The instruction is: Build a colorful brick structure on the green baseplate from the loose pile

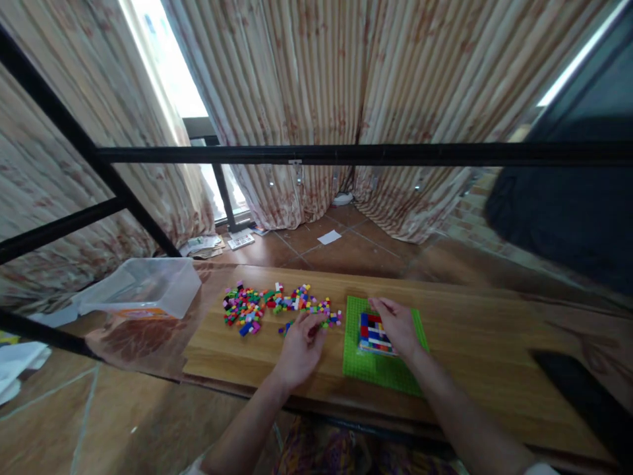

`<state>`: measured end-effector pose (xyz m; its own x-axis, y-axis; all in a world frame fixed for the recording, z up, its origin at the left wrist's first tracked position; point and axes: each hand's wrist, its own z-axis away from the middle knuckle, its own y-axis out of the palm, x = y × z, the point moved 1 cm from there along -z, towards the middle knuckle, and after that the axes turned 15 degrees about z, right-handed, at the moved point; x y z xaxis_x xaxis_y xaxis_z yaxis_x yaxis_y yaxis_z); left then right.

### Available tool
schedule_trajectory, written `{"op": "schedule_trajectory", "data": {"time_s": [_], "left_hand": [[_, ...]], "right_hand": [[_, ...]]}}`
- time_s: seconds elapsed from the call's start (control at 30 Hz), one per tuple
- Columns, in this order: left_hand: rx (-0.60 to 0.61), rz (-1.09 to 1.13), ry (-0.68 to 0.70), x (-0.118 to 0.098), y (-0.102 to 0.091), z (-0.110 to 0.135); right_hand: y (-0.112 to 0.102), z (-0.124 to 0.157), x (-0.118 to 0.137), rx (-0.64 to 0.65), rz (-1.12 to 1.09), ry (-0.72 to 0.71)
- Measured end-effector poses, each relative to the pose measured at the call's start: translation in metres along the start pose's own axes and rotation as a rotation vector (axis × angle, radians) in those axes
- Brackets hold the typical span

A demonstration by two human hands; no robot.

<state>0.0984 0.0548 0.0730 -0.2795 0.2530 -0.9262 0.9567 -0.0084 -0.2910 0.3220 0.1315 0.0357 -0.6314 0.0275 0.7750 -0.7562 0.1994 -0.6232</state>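
Observation:
On the wooden table lies a green studded baseplate [357,366]. A low, multicoloured block of toy bricks [372,341] sits on it, with red, blue and white pieces showing. My right hand [397,325] is over the block's right side, its fingers drawn together; whatever lies between the fingertips is hidden. Left of the baseplate, my left hand [301,346] hovers at the near edge of the loose bricks [299,300], thumb and fingers curled into a pinch. Any piece inside it is too small to make out. A second heap of mixed bricks [243,307] spreads farther left.
A clear plastic bin [182,290] stands left of the wooden tabletop [475,343]. A black object [578,382] lies at the right end. Black metal bars [366,154] cross in front of patterned curtains [306,79]. Papers [329,237] lie on the tiled floor beyond.

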Motion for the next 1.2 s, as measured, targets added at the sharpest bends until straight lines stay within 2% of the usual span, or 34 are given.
{"op": "schedule_trajectory", "data": {"time_s": [0.07,0.1,0.17,0.37,0.43,0.53,0.9,1.2], "left_hand": [[0.032,0.032,-0.007,-0.005,0.018,-0.003],[0.048,0.039,-0.014,-0.007,0.025,-0.006],[0.082,0.042,-0.028,-0.009,0.037,-0.012],[0.187,-0.033,0.009,-0.016,0.056,-0.031],[0.238,-0.089,0.026,-0.018,0.061,-0.037],[0.300,-0.171,0.039,-0.019,0.068,-0.046],[0.415,-0.485,0.039,-0.023,0.088,-0.068],[0.420,-0.407,0.038,-0.013,0.090,-0.074]], "right_hand": [[-0.009,-0.007,-0.008,-0.082,-0.289,0.102],[-0.016,-0.009,-0.013,-0.127,-0.367,0.136],[-0.031,-0.013,-0.027,-0.192,-0.324,0.149],[-0.075,-0.012,-0.088,-0.215,0.594,0.020],[-0.081,-0.010,-0.107,-0.247,0.774,-0.004],[-0.083,-0.009,-0.124,-0.313,0.891,-0.006],[-0.081,-0.009,-0.125,-0.343,0.959,-0.058],[-0.080,-0.009,-0.127,-0.356,0.950,-0.070]]}}
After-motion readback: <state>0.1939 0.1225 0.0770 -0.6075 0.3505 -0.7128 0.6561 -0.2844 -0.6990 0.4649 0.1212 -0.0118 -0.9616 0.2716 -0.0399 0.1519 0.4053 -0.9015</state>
